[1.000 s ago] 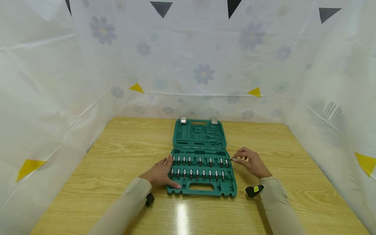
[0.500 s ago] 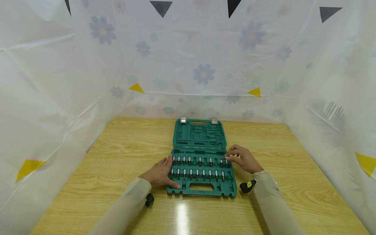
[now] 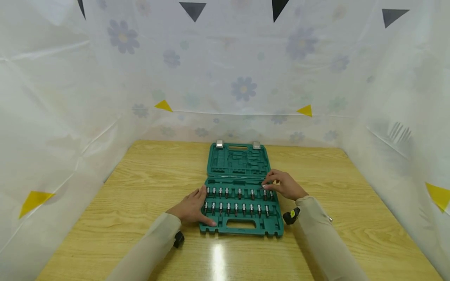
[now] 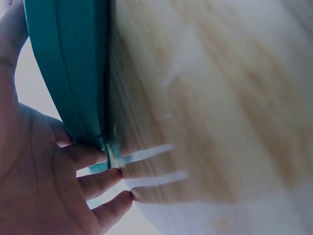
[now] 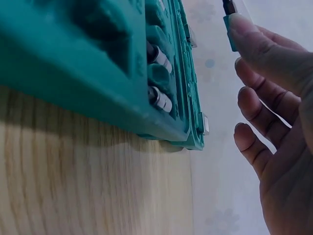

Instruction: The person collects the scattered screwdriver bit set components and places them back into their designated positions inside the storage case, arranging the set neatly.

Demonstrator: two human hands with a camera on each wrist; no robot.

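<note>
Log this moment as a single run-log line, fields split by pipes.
left hand: rests against left side of green case | right hand: pinches small bit near upper bit row | case: open on table

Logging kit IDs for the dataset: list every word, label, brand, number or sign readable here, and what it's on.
None legible.
Case: raised marks beside the slots in the right wrist view, too blurred to read.
Bits: too small to read any marking.
Yellow patch on the right wrist: too small to tell if lettered.
Wall sheet: flowers and triangles, no words seen.
</note>
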